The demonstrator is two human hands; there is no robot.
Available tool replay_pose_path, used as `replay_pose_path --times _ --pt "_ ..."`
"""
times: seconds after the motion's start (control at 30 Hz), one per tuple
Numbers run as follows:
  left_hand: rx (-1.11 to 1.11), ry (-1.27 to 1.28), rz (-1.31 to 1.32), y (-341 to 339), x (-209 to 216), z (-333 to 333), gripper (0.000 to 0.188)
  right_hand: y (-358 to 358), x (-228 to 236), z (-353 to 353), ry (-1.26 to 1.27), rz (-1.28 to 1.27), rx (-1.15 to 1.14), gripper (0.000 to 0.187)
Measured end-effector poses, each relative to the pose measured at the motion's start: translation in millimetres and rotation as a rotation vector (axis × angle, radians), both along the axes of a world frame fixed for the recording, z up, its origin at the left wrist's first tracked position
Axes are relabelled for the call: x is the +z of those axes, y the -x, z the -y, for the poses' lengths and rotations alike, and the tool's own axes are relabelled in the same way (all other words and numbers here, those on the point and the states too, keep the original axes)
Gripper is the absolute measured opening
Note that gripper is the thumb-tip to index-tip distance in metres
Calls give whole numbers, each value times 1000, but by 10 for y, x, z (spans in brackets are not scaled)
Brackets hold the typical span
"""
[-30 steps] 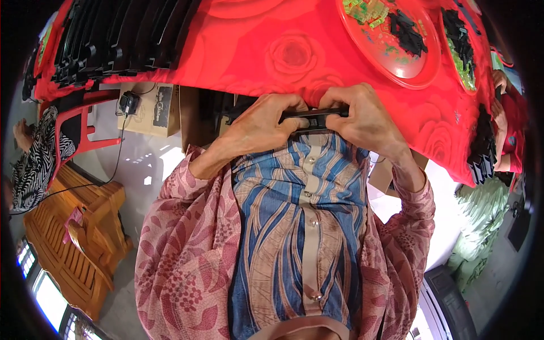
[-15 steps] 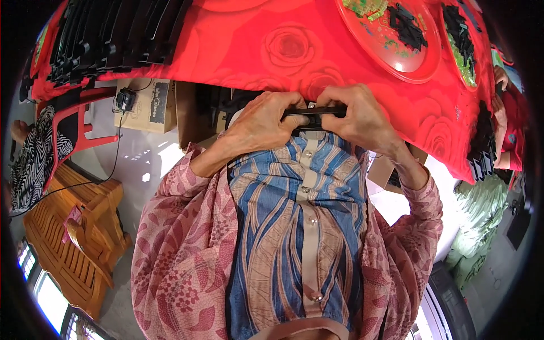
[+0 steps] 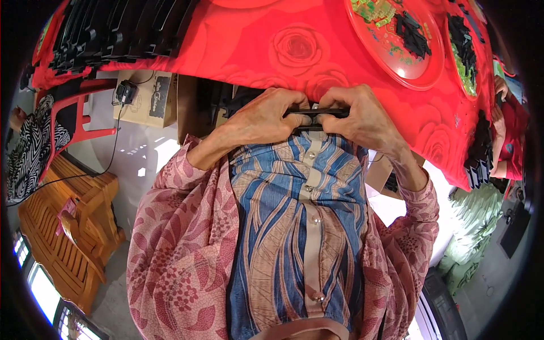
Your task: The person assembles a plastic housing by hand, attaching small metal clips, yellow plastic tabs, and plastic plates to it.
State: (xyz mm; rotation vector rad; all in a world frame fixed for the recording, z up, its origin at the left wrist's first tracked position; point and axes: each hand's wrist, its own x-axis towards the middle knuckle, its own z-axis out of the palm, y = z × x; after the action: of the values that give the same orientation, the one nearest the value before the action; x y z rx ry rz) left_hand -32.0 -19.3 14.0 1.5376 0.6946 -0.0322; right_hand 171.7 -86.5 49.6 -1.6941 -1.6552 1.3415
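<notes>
Both my hands meet at the near edge of a table covered with a red rose-patterned cloth (image 3: 294,51). Between them I hold a flat black plastic part (image 3: 317,113), level and close to my chest. My left hand (image 3: 266,116) grips its left end, thumb on top. My right hand (image 3: 362,116) grips its right end, fingers curled over it. Most of the part is hidden by my fingers.
A red round tray (image 3: 408,62) with green and black small parts lies at the right. Stacked black parts (image 3: 107,28) fill the table's left. Another person's hand (image 3: 501,88) works at the far right. A cardboard box (image 3: 153,102), a red chair (image 3: 79,113) and a wooden bench (image 3: 62,226) stand left.
My hands, with the black part, have stayed together at the table edge and shifted only slightly; the view has tilted a little.
</notes>
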Motion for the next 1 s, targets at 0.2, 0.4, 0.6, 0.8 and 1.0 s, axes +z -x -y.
replay_pose_path --times 0.2,0.4,0.6,0.8,1.0 --pt "-34 -62 -15 -4 14 26 14 24 6 52 -12 41 -11 25" --pt "-21 -96 -21 0 52 83 14 37 13 95 -39 29 -13 25" --pt "18 -192 68 25 44 165 16 44 -12 155 -125 49 -13 24" --pt "12 -305 9 -16 68 197 17 18 7 202 -122 69 -26 22" --pt "-98 -179 -11 25 97 95 20 30 -36 217 -70 75 -13 22"
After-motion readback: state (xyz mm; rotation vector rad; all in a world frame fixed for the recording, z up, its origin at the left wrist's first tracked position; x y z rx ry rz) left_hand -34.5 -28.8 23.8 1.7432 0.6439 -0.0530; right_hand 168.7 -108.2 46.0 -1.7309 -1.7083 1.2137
